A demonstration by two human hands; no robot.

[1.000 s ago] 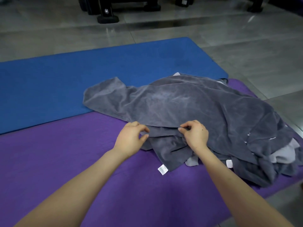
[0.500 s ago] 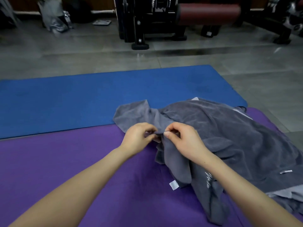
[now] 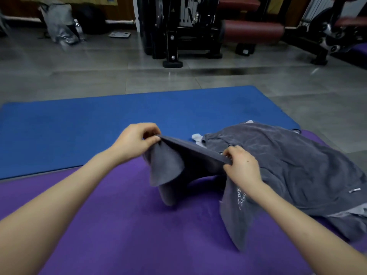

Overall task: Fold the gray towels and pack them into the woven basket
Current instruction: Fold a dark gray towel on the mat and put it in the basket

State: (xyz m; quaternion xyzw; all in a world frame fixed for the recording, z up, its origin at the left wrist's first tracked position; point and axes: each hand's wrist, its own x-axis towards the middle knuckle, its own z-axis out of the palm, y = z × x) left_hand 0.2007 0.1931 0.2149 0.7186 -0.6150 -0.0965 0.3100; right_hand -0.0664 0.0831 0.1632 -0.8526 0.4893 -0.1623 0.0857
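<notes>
Hands pulled apart: left hand (image 3: 137, 142) and right hand (image 3: 241, 165) both pinch towel (image 3: 190, 155) edge, stretched mid-frame. Pile (image 3: 297, 165) right unfolded; no basket visible, nothing packed.

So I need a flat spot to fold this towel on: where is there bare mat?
The purple mat is bare in the foreground, left of the held towel; the blue mat beyond the left hand is bare too. The towel pile crowds the right side.
</notes>
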